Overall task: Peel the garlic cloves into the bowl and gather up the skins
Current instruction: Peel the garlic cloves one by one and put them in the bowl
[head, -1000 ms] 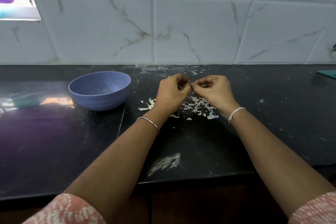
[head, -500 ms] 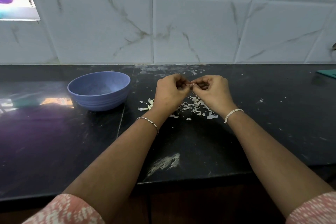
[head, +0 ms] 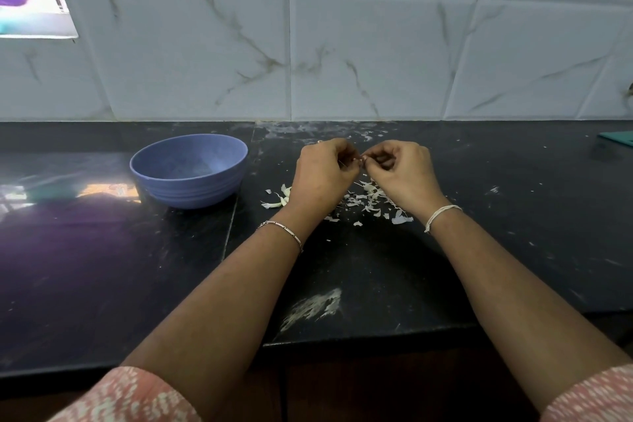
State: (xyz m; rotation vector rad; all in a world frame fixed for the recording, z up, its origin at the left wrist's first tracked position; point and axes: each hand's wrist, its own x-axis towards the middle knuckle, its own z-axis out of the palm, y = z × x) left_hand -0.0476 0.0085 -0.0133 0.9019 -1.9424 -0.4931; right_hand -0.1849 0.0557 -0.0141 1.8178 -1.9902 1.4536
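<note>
Right of the bowl, above the counter, left hand and right hand meet fingertip to fingertip. Both are curled tight, pinching a garlic clove of which only a pale speck shows. Skins lie scattered right of the bowl, under the hands. Bowl contents: cannot tell. Judgement: steady the clove with one hand, lift the skin by nail, pull lengthwise — let scraps fall onto that same pile.

Pink cloth flecked with white makes the left sleeve and the right sleeve, with bare forearms beyond. A thin silver link bracelet circles the wrist behind the left grip. Strands of white thread band the wrist behind the right grip.
</note>
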